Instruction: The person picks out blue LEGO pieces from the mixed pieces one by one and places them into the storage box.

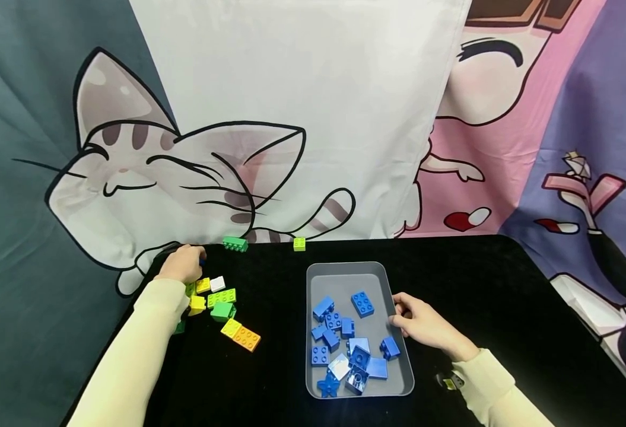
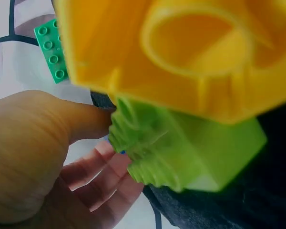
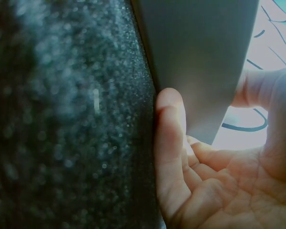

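Note:
My left hand is at the far left of the table, among loose bricks. Its fingertips and thumb close on a small blue block, mostly hidden by the fingers. In the left wrist view a yellow brick and a ridged light green piece stand in front of that hand. With thumb and fingers, my right hand grips the right rim of a grey tray. Blue bricks lie in the tray, among them a studded brick and a blue star-shaped piece.
Yellow, green, white and orange bricks lie beside my left forearm, including an orange brick and a white brick. At the back edge of the black table sit a green brick and a lime brick. A printed curtain hangs behind.

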Motion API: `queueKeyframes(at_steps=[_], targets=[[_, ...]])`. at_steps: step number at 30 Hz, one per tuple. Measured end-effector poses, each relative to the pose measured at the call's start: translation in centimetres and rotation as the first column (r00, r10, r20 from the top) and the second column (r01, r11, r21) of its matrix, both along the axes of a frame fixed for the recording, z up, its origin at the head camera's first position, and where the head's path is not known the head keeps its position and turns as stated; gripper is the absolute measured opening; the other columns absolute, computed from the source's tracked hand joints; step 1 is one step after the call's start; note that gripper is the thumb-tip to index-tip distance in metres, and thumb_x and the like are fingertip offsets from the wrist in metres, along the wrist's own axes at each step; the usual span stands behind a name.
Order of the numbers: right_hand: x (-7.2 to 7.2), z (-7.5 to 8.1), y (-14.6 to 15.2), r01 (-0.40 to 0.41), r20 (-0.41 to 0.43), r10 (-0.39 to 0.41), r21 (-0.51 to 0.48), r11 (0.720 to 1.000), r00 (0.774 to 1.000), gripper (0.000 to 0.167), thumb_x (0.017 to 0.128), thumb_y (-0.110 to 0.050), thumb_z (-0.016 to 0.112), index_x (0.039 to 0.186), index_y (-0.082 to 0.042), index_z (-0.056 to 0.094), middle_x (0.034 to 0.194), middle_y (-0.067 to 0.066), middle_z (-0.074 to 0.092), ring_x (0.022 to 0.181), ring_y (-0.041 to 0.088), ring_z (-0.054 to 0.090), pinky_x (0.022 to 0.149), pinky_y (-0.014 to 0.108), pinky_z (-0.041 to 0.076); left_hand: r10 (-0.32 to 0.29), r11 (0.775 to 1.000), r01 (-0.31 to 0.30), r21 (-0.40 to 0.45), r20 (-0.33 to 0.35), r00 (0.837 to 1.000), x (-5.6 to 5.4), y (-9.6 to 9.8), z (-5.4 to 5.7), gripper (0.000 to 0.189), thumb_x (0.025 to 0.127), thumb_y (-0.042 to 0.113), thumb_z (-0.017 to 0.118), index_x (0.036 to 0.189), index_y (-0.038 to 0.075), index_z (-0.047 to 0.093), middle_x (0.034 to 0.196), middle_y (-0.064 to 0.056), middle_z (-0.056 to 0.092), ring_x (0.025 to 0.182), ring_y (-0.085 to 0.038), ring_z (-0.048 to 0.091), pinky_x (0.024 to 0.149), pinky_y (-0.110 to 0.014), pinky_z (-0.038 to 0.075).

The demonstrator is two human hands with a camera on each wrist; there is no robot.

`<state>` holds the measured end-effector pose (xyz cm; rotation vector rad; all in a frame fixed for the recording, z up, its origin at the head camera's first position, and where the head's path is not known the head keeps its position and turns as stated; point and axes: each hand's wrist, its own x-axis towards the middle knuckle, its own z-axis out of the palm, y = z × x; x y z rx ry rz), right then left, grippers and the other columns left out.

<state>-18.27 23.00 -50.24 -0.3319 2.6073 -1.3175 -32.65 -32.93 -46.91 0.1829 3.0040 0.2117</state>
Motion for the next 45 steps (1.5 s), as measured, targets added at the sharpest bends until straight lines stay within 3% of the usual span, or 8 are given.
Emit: queueKeyframes(at_steps=[7,12,18,25,28,36,45], targets=[[-0.1,-0.1,0.0,0.000,-0.006,0.000,-0.003,1.000,1.000,0.028,0.097,-0.011,0.066,0.123,-0.002,0.060,0.088,0.005,0.052,0.065,0.010,0.057,0.056,0.025,0.050,-0.020,0.999,0.023,0.032,-0.082,0.996,0.9,0.1,0.5,0.036,0.096,0.009,0.064,0.130,-0.003,0.064,0.123,-0.030,0.060,0.106,-0.047,0.062,0.087,-0.060,0.053],[-0.1,0.0,0.0,0.004,0.000,-0.004,0.005,1.000,1.000,0.030,0.097,-0.012,0.066,0.125,-0.001,0.060,0.088,0.005,0.052,0.066,0.011,0.057,0.056,0.025,0.050,-0.056,0.997,0.064,0.042,-0.181,0.982,2.2,1.5,1.7,0.037,0.094,0.010,0.065,0.130,-0.001,0.064,0.120,-0.026,0.062,0.105,-0.044,0.063,0.090,-0.061,0.052],[-0.1,0.0,-0.1,0.001,-0.001,-0.001,0.010,1.000,1.000,0.030,0.097,-0.012,0.066,0.125,-0.002,0.060,0.089,0.005,0.053,0.065,0.011,0.057,0.056,0.025,0.049,-0.134,0.987,0.154,0.037,-0.329,0.935,4.0,4.6,3.1,0.032,0.092,0.010,0.065,0.124,0.002,0.065,0.116,-0.022,0.064,0.101,-0.040,0.066,0.089,-0.058,0.054],[-0.2,0.0,-0.2,0.003,-0.005,-0.003,0.015,1.000,1.000,0.030,0.098,-0.012,0.065,0.126,-0.002,0.060,0.089,0.005,0.053,0.065,0.011,0.057,0.055,0.025,0.048,-0.237,0.958,0.285,0.029,-0.479,0.845,6.9,9.3,4.2,0.030,0.089,0.011,0.071,0.119,0.005,0.068,0.109,-0.015,0.067,0.093,-0.033,0.068,0.082,-0.051,0.058],[-0.1,0.0,-0.1,-0.001,0.000,0.001,0.014,1.000,1.000,0.031,0.098,-0.012,0.065,0.126,-0.002,0.060,0.089,0.005,0.053,0.065,0.011,0.057,0.055,0.025,0.048,-0.269,0.945,0.327,0.026,-0.511,0.816,8.4,11.3,4.8,0.030,0.090,0.012,0.072,0.119,0.007,0.068,0.110,-0.012,0.066,0.091,-0.029,0.068,0.080,-0.047,0.059],[-0.1,0.0,0.2,0.013,-0.004,-0.013,0.023,1.000,1.000,0.029,0.098,-0.012,0.065,0.125,-0.003,0.060,0.088,0.004,0.053,0.064,0.011,0.058,0.056,0.025,0.048,-0.341,0.902,0.428,0.049,-0.528,0.778,11.5,15.8,5.9,0.031,0.095,0.016,0.072,0.124,0.009,0.068,0.113,-0.007,0.065,0.092,-0.019,0.066,0.084,-0.038,0.061],[0.0,0.1,0.0,0.004,-0.003,-0.004,0.008,1.000,1.000,0.029,0.098,-0.011,0.065,0.125,-0.001,0.060,0.089,0.005,0.052,0.064,0.011,0.057,0.055,0.025,0.048,-0.398,0.867,0.495,0.051,-0.526,0.752,14.6,19.4,5.3,0.030,0.094,0.019,0.076,0.123,0.013,0.069,0.113,-0.001,0.065,0.089,-0.010,0.062,0.082,-0.027,0.060]])
